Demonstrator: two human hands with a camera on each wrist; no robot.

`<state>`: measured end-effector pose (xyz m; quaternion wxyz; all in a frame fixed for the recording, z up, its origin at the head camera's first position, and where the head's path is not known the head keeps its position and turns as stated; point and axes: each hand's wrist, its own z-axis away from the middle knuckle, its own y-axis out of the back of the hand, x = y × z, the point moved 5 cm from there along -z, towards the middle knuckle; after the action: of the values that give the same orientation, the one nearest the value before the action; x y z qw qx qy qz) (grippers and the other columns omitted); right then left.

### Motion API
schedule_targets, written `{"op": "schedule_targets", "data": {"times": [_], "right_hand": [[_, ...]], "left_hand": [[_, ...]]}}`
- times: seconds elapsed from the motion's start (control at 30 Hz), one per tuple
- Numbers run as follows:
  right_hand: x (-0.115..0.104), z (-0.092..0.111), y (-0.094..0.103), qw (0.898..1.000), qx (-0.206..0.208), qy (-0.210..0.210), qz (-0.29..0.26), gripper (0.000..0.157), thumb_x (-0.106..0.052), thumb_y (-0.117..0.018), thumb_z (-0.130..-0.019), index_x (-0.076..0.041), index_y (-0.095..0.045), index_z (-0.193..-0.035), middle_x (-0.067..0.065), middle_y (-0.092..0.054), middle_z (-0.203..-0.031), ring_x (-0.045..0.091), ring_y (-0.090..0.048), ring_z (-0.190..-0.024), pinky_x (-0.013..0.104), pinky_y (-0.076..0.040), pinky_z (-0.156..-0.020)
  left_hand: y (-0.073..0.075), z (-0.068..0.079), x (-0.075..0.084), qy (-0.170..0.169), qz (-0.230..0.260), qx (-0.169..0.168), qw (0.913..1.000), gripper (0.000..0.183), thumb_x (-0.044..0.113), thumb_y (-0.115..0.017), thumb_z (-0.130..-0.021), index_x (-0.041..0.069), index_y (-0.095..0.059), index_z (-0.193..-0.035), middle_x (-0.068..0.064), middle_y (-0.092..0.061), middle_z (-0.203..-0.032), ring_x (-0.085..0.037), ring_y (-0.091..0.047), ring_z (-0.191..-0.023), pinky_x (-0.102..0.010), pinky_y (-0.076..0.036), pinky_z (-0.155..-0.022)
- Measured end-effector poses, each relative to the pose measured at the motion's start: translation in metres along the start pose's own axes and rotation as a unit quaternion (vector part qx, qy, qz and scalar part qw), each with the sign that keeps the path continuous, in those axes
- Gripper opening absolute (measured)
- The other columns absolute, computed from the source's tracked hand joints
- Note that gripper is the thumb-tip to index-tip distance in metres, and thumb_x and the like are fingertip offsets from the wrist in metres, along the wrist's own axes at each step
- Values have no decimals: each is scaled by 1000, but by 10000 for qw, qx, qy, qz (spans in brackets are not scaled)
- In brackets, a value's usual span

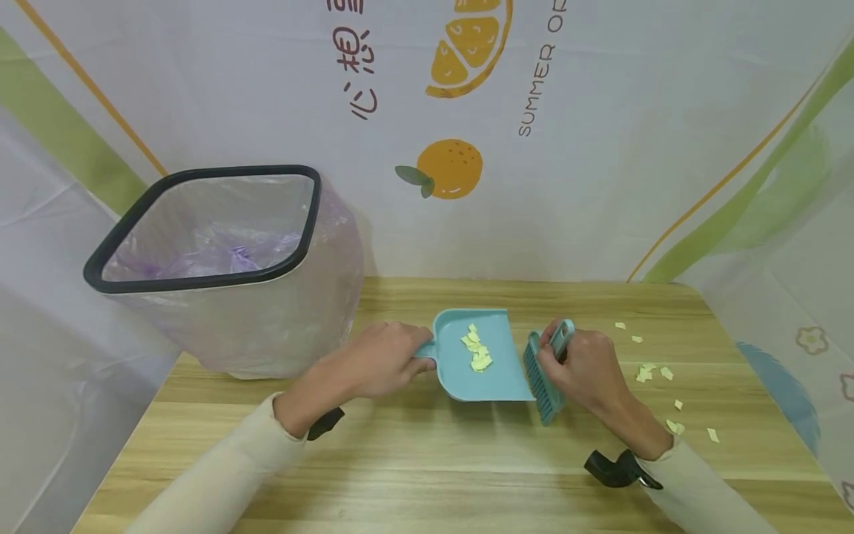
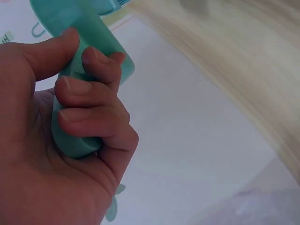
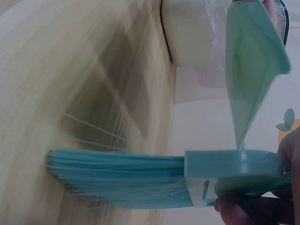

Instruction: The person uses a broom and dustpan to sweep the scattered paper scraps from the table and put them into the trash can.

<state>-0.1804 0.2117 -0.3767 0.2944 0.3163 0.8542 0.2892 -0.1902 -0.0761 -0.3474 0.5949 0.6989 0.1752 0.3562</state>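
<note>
My left hand [image 1: 387, 357] grips the handle of a light blue dustpan [image 1: 460, 386], its fingers curled round it in the left wrist view. Several pale yellow paper scraps [image 1: 479, 360] lie in the pan. At the pan's open right edge, my right hand [image 1: 587, 367] holds a small blue hand brush [image 1: 550, 393] by its handle. In the right wrist view the bristles [image 3: 117, 176] reach toward the wooden table, and the dustpan [image 3: 251, 61] appears raised off the tabletop. More yellow scraps [image 1: 645, 372] are scattered on the table right of the right hand.
A bin [image 1: 280, 326] with a black rim and a clear purplish liner stands at the table's back left. The wooden table [image 1: 414, 475] ends against a printed white sheet [image 1: 574, 208] at the back. Similar fabric hangs along both sides.
</note>
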Motion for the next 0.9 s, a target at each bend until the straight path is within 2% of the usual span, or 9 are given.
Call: {"op": "schedule_targets", "data": {"times": [0.13,0.33,0.53,0.9], "right_hand": [[0,0,0,10000,32,20,-1,8,-7,-63,-86,-9,-68,-81,-10,-58,-61,-6,-37,-51,19,-30,-43],[0,0,0,10000,16,1,7,7,-8,-63,-86,-10,-68,-81,-11,-56,-59,-7,-36,-50,20,-30,-42],[0,0,-2,10000,-41,-68,40,7,-8,-64,-87,-11,-68,-82,-11,-56,-58,-7,-36,-49,19,-30,-41],[-2,0,-2,9999,36,25,105,8,-8,-62,-88,-9,-67,-83,-12,-53,-56,-7,-34,-49,21,-31,-42]], "left_hand": [[10,1,2,-36,-67,118,9999,22,26,-75,-108,11,-62,-99,5,-49,-76,-13,-49,-69,-31,-44,-64],[25,5,4,109,-150,201,9996,25,31,-77,-107,14,-61,-96,6,-45,-72,-12,-48,-64,-29,-41,-58],[41,10,7,-15,-215,397,9990,24,30,-77,-106,14,-62,-96,7,-42,-71,-12,-47,-64,-30,-43,-60],[69,17,9,-30,-399,401,9984,27,33,-75,-108,15,-60,-95,7,-43,-68,-12,-45,-60,-31,-42,-57]]}}
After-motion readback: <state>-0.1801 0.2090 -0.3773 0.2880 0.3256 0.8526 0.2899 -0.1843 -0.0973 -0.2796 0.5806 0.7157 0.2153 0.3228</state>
